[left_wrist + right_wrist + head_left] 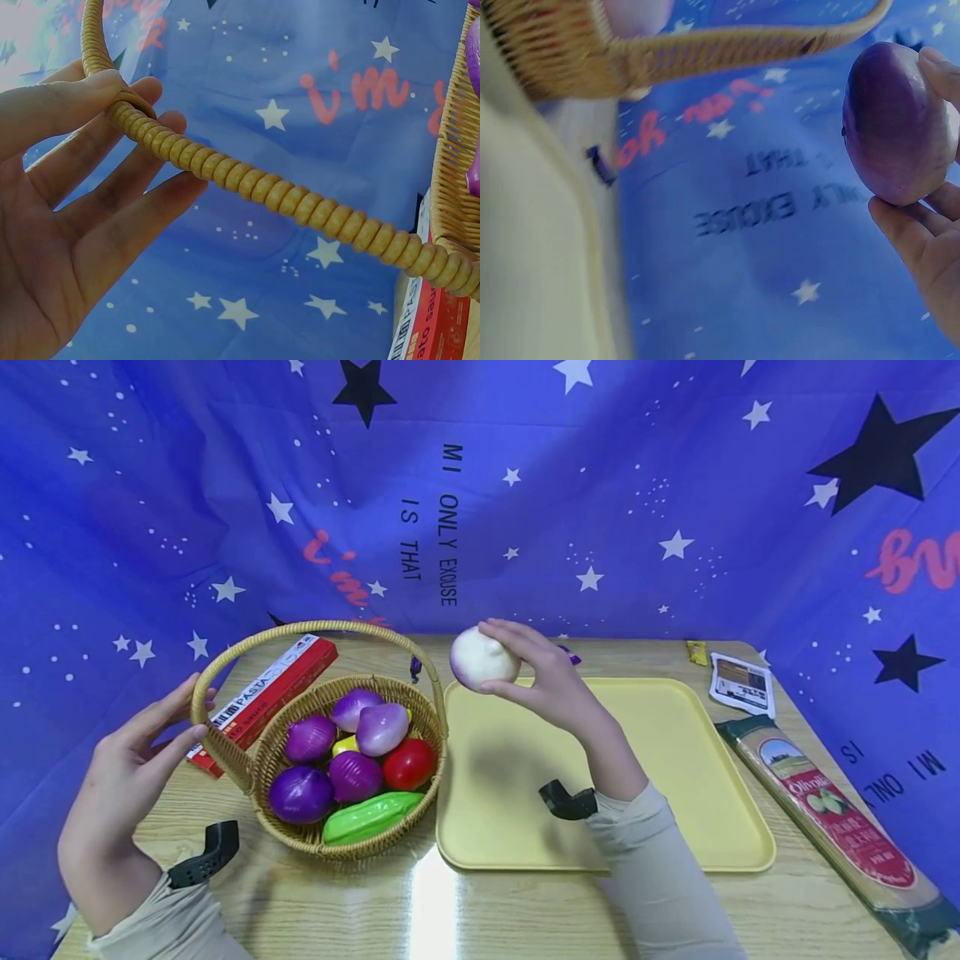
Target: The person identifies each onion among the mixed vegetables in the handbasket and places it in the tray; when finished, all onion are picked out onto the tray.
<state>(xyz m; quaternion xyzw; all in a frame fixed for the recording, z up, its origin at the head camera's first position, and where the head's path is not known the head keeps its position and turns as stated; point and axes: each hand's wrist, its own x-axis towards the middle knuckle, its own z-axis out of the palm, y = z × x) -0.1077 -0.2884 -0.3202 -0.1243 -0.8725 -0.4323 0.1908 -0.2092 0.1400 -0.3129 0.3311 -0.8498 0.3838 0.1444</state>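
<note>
My left hand pinches the side of the wicker basket's handle between thumb and fingers. The wicker basket stands on the table with toy vegetables in it: several purple onions, a red tomato, a green ridged vegetable and something yellow partly hidden below. In my right hand is a toy turnip, white on one side and purple on the other, gripped between thumb and fingers. It is up in the air above the back left corner of the yellow tray.
A red pasta box lies behind the basket. On the right are a long pasta packet, a white sachet and a small yellow wrapper. A small dark purple wrapped piece lies near the starred blue backdrop.
</note>
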